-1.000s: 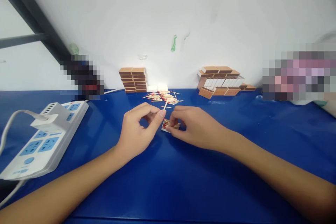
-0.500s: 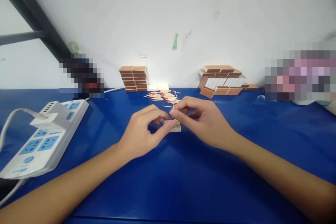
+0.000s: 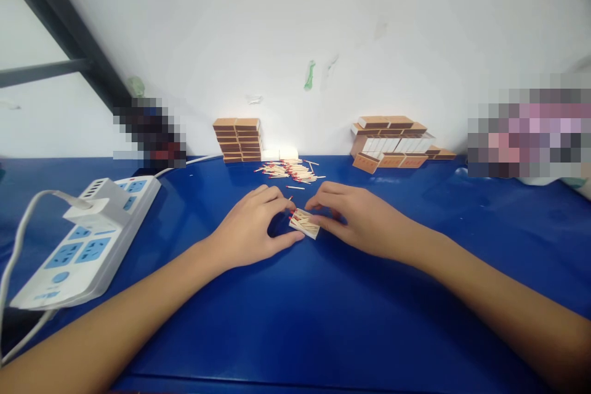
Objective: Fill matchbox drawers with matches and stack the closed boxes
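Between my hands on the blue table lies a small white matchbox tray [image 3: 312, 234], turned at an angle and filled with wooden matches [image 3: 302, 220], red heads toward its left end. My left hand [image 3: 252, 225] curls around the tray's left side, its thumb against the near edge and its fingers by the far left corner. A single match [image 3: 290, 199] sticks up by those fingertips. At the opposite side, my right hand [image 3: 360, 215] has its thumb over the tray's right edge and its bent index finger near the far edge. A loose pile of red-headed matches [image 3: 293, 170] lies beyond.
Against the wall, a stack of brown matchboxes [image 3: 237, 140] rises back left. More matchboxes [image 3: 390, 143], some showing white trays, are piled back right. A white power strip [image 3: 92, 240] with a charger and cable occupies the left side. Pixelated areas cover both far sides.
My hands have spread apart and lowered slightly, uncovering the tray. The tray is now turned at an angle, and my right fingers have come down from above it to its right side.
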A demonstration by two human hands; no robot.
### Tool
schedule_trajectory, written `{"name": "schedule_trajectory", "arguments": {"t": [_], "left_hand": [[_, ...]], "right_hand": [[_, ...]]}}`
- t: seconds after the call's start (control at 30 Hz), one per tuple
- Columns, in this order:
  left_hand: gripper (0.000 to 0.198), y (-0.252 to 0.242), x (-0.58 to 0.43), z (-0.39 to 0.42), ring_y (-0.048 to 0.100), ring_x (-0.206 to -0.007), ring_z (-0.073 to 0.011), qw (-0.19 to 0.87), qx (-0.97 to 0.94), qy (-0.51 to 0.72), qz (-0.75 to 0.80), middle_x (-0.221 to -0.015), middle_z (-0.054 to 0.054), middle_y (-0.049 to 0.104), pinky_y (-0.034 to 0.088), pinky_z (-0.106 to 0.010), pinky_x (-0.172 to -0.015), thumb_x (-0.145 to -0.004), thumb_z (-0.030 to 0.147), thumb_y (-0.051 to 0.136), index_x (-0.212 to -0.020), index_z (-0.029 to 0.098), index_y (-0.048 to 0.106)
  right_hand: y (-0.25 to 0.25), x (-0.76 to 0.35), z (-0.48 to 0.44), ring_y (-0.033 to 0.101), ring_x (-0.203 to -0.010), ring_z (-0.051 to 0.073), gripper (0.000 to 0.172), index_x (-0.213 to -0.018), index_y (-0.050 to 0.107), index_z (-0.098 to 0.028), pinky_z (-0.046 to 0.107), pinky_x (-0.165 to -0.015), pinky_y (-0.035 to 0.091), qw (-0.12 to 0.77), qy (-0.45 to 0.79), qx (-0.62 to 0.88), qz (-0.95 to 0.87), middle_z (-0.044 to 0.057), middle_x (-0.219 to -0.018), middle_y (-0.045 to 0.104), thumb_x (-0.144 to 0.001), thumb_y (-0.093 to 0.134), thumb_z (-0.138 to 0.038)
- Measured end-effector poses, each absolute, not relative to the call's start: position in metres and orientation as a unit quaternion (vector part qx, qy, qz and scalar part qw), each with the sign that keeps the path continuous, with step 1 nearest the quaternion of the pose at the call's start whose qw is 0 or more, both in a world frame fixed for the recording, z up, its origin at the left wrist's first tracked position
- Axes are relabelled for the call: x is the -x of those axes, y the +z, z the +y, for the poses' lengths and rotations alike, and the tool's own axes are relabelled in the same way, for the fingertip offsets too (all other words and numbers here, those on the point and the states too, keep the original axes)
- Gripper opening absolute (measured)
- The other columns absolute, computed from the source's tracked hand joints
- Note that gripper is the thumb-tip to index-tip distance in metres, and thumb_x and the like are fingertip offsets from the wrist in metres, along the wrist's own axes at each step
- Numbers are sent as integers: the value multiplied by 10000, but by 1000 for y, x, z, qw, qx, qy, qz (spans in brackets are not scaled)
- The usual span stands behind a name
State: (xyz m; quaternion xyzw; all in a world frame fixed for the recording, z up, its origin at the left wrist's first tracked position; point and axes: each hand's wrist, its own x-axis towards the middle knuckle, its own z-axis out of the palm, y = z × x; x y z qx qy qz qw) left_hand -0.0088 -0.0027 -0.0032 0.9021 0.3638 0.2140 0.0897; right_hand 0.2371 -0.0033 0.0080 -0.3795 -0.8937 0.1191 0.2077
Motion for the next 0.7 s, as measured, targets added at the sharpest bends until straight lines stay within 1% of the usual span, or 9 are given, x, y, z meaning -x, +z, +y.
{"name": "schedule_trajectory", "arguments": {"t": [0.07, 0.2, 0.37, 0.47, 0.53, 0.6, 0.67, 0.7], "left_hand": [[352, -4, 8, -3, 608, -1008, -247, 99, -900, 221, 362, -1089, -74, 666, 516, -439, -921, -921, 464, 715, -1153, 201, 680], [256, -3, 6, -4, 604, -970, -239, 114, -898, 232, 356, -1048, -58, 673, 507, -427, -889, -930, 435, 712, -1046, 210, 679], [253, -1, 5, -8, 605, -949, -223, 154, -889, 244, 355, -1022, -33, 684, 499, -396, -856, -908, 422, 744, -1007, 218, 631], [250, -3, 4, -9, 603, -944, -219, 170, -885, 246, 357, -984, -26, 681, 495, -384, -842, -931, 444, 719, -976, 220, 620], [261, -4, 3, -8, 601, -945, -216, 176, -887, 243, 352, -991, -26, 685, 493, -382, -845, -939, 460, 713, -971, 218, 621], [267, -4, 4, -5, 600, -950, -214, 180, -892, 237, 340, -1017, -27, 691, 491, -379, -849, -929, 456, 733, -979, 215, 629], [271, -3, 6, -2, 602, -964, -215, 178, -899, 232, 326, -1036, -32, 694, 494, -374, -852, -912, 447, 757, -998, 213, 650], [272, -3, 7, -1, 606, -969, -216, 175, -902, 231, 319, -1034, -35, 696, 498, -371, -853, -904, 446, 766, -1001, 213, 664]], "right_hand": [[7, -238, -3, 641, -832, 164, 135, -1032, 730, -200, 298, -722, 468, 203, 137, 377, -893, 48, -980, 700, -1013, 605, -246], [4, -239, -1, 639, -809, 163, 105, -970, 718, -195, 294, -710, 457, 219, 145, 368, -892, 37, -915, 708, -997, 624, -231], [4, -239, -1, 638, -816, 152, 148, -968, 720, -205, 288, -725, 467, 226, 194, 347, -889, 36, -943, 711, -1022, 590, -249], [6, -239, -5, 634, -820, 148, 185, -966, 723, -211, 289, -733, 468, 212, 214, 347, -888, 32, -958, 702, -1031, 595, -327], [8, -239, -7, 631, -845, 168, 220, -991, 714, -207, 301, -733, 466, 203, 204, 355, -890, 41, -966, 695, -1006, 635, -412], [9, -240, -9, 628, -866, 189, 294, -1024, 702, -199, 313, -730, 466, 187, 189, 357, -895, 52, -980, 690, -961, 685, -486], [9, -241, -10, 630, -874, 199, 329, -1047, 695, -196, 319, -732, 471, 174, 182, 351, -902, 59, -1001, 689, -935, 715, -504], [8, -242, -9, 634, -885, 201, 310, -1059, 695, -198, 320, -740, 475, 170, 180, 347, -905, 61, -1019, 692, -938, 717, -482]]}}
